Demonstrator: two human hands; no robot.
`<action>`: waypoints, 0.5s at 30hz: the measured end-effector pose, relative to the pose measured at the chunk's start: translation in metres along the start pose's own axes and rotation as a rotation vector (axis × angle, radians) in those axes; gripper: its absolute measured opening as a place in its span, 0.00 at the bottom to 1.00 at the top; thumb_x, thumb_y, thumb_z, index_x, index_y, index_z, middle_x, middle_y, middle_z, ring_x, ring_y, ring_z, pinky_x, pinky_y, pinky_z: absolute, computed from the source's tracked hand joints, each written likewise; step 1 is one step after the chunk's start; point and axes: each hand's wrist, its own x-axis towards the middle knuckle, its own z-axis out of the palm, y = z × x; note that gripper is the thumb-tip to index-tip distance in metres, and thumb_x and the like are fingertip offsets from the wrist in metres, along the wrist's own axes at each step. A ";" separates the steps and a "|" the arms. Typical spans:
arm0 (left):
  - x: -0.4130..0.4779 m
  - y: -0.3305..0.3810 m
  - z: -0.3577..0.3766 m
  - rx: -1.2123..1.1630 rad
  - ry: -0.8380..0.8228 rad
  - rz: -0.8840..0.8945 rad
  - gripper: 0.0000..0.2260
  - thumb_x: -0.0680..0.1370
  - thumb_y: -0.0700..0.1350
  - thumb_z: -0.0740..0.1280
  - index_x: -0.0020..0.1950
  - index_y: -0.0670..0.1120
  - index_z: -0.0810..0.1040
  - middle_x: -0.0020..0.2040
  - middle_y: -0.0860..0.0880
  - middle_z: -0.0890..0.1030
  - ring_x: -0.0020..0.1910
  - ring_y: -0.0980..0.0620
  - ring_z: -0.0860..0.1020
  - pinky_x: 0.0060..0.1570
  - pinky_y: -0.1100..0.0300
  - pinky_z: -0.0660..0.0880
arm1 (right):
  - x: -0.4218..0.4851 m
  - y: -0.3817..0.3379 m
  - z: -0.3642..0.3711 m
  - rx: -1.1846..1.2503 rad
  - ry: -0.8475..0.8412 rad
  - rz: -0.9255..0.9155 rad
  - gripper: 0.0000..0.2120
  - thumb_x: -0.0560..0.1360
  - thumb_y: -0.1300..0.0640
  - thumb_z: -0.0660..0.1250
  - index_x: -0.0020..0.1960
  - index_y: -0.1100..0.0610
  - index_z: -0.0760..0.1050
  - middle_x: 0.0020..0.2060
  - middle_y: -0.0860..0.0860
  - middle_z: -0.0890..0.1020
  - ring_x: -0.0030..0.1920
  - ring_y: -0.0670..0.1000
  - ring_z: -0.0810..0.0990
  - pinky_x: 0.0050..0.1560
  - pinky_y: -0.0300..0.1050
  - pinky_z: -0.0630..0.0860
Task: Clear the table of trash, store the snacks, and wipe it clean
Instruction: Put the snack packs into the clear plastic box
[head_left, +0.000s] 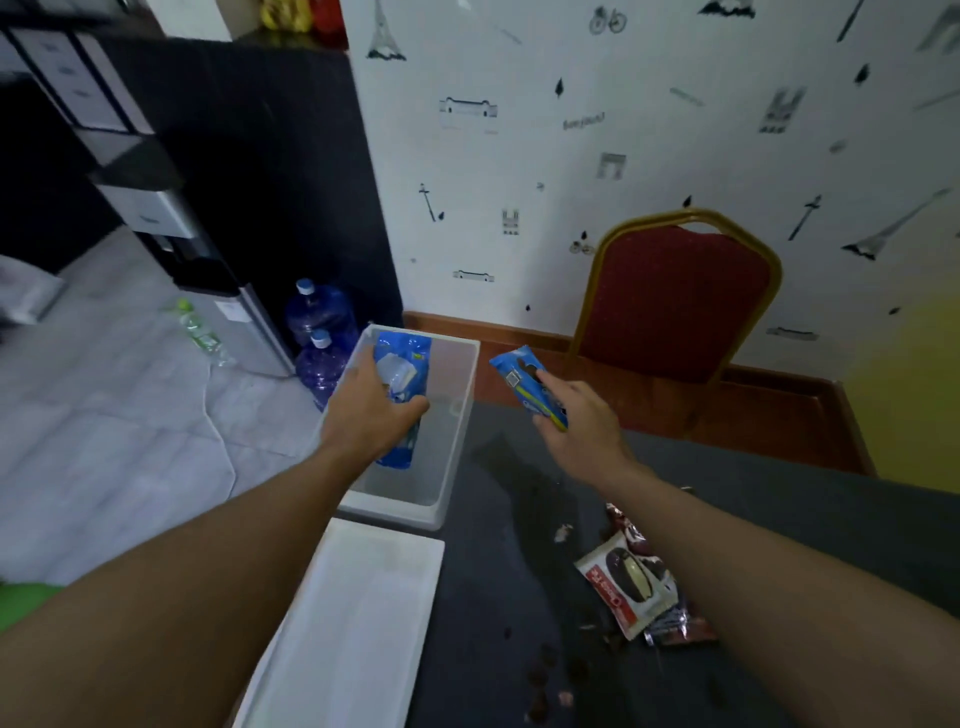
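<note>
1. Blue film of the large blue packet (402, 364) is partly covered by the left hand (369, 410), and its print is too blurred to read.
2. The right forearm hides part of the heap of wrappers (675, 631) on the dark table (753, 499). Only the white-and-red pie packet (621, 582) shows clearly, with a dark round cake printed on it.
3. The white lid (358, 623) runs off the bottom edge of the picture. A darker patch (511, 467) on the table may be a wet spill or a shadow; I cannot tell which.
4. Left hand: the arm is stretched forward, palm down. Fingers and thumb are curled round the large blue packet, holding it in the mouth of the open white box (395, 514). The box stands at the table's left edge, just beyond the lid.
5. Right hand (582, 426): it is stretched forward over the table, just right of the box. It pinches the small blue packet (524, 382) between thumb and fingers, with the packet's far end pointing up and to the left.
6. Counted: two blue packets, one in each hand; one box; one lid; one pie packet. The brown crumbs (545, 670) are too small and scattered to count.
7. Beyond the table: one red chair (675, 301) against the wall, two blue water jugs (319, 312) on the floor, and one green-capped bottle (200, 327) lying near them.
</note>
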 end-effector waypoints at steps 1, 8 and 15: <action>0.004 -0.009 -0.007 0.021 0.006 -0.039 0.32 0.66 0.57 0.73 0.66 0.51 0.65 0.57 0.48 0.77 0.52 0.46 0.78 0.52 0.51 0.76 | 0.007 -0.007 0.006 0.003 -0.015 -0.023 0.29 0.78 0.56 0.68 0.78 0.52 0.65 0.61 0.53 0.75 0.57 0.51 0.75 0.51 0.41 0.68; 0.022 -0.066 -0.032 0.031 -0.001 -0.162 0.36 0.69 0.53 0.75 0.72 0.46 0.62 0.63 0.42 0.72 0.59 0.40 0.75 0.58 0.46 0.74 | 0.065 -0.052 0.045 -0.137 -0.090 -0.180 0.28 0.78 0.55 0.66 0.77 0.49 0.65 0.64 0.53 0.74 0.60 0.54 0.73 0.61 0.53 0.73; 0.035 -0.093 -0.042 -0.191 -0.055 -0.201 0.30 0.64 0.50 0.76 0.62 0.50 0.67 0.55 0.47 0.78 0.51 0.47 0.79 0.51 0.51 0.78 | 0.122 -0.097 0.085 -0.577 -0.306 -0.346 0.26 0.79 0.53 0.65 0.75 0.44 0.66 0.66 0.52 0.74 0.62 0.57 0.75 0.59 0.51 0.74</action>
